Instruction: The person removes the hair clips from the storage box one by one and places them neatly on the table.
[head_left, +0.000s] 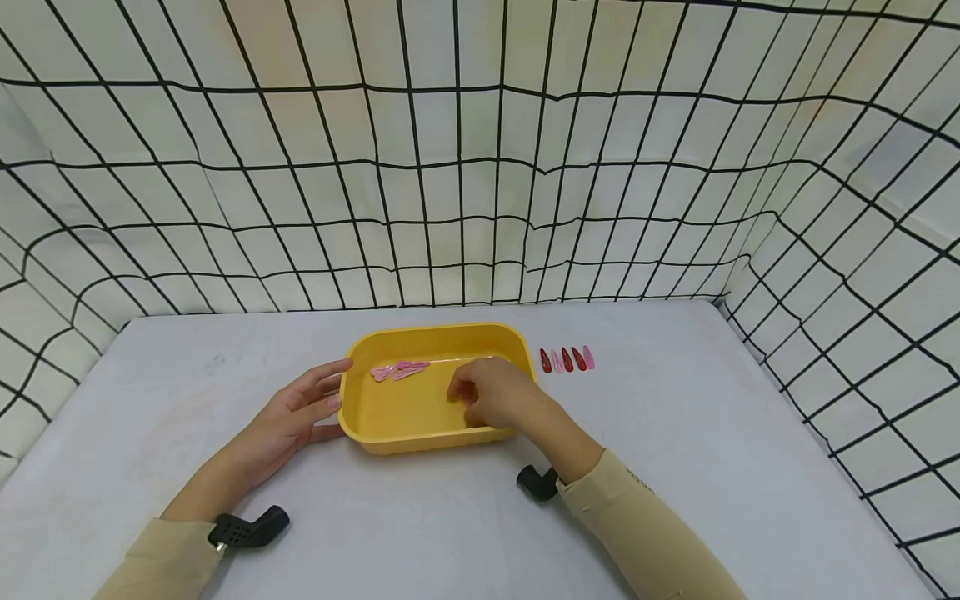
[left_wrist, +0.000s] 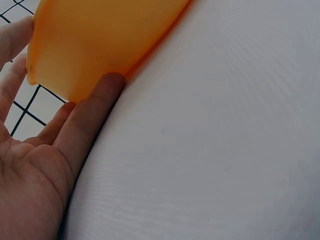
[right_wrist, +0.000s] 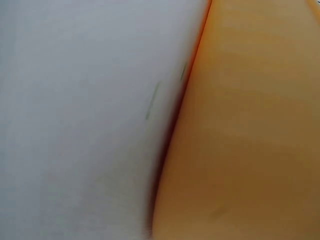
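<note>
A yellow plastic tray (head_left: 397, 421) sits on the white table. My left hand (head_left: 288, 421) touches the tray's left end with extended fingers; in the left wrist view, fingertips (left_wrist: 112, 82) rest against the yellow outer wall. Inside the tray, toward its left, lie a few pink snap hair clips (head_left: 401, 371). Over the tray's right half, my right hand (head_left: 498, 396) reaches in with bent fingers. Whether something is between those fingers is hidden. The right wrist view shows only the tray's side wall (right_wrist: 240, 125) and the tabletop.
Right of the tray, several red and pink hair clips (head_left: 567, 359) lie side by side in a row. A black wire grid (head_left: 457, 167) stands behind the table and along both sides. Each wrist carries a black camera mount (head_left: 251, 528).
</note>
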